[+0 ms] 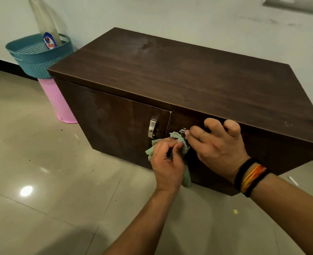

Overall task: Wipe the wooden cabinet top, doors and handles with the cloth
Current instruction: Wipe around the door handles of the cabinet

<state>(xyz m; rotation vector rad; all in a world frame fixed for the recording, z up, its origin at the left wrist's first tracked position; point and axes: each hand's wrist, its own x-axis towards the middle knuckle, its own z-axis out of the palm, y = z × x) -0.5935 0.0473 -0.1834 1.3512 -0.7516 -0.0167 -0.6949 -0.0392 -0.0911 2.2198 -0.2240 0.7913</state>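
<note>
A dark brown wooden cabinet (179,74) stands against the wall, both doors closed. The left door's metal handle (152,128) is uncovered. My left hand (167,164) grips a pale green cloth (181,142) and holds it against the right door's handle (183,133), which is mostly hidden by cloth and fingers. My right hand (218,144) rests on the right door below the top edge, its thumb and forefinger pinching the cloth at that handle. Black and orange bands circle the right wrist.
A teal plastic basket (32,57) holding a clear spray bottle (47,24) sits on an upturned pink bucket (58,102) left of the cabinet. Glossy tiled floor (41,162) spreads in front, with small scraps at the right.
</note>
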